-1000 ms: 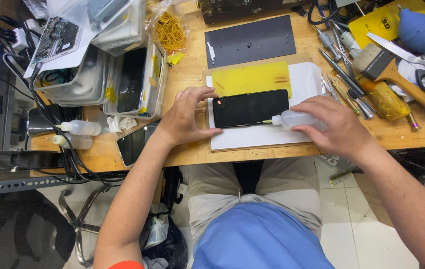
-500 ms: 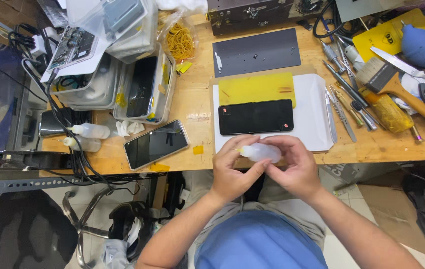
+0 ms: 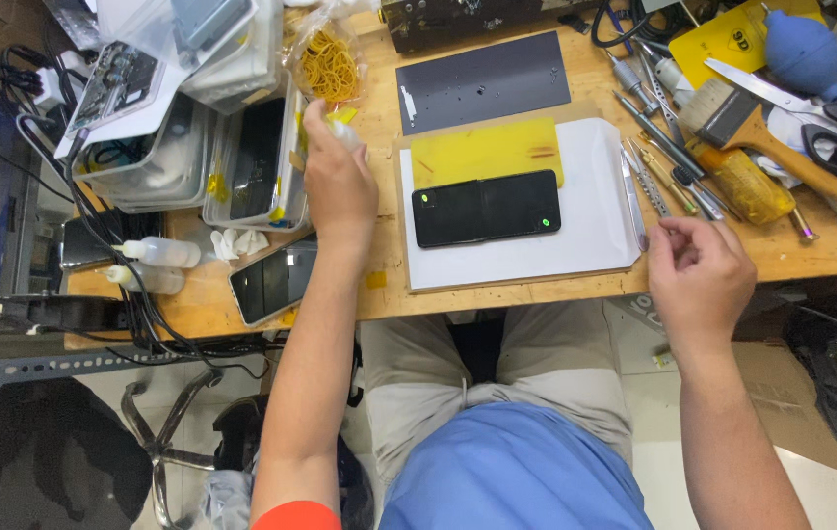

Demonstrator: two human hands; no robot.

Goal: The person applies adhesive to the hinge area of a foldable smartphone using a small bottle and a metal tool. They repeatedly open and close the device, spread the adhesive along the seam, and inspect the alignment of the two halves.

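A black phone lies face down on a white sheet, with a yellow card just behind it. My left hand reaches forward to the left of the sheet, closed around a small clear bottle whose tip shows above my fingers, next to a clear plastic tray. My right hand hovers over the table's front edge, right of the sheet, with fingers curled and thumb against forefinger; I see nothing in it.
A second phone lies near the front edge, left of my arm. Two white squeeze bottles lie further left. A bag of rubber bands and a dark mat sit behind. Tweezers, screwdrivers, a brush, scissors and a blue blower crowd the right.
Both hands held the small bottle together at the table's front edge. Now my left hand has carried it forward and left, and my right hand has let go and drawn off right.
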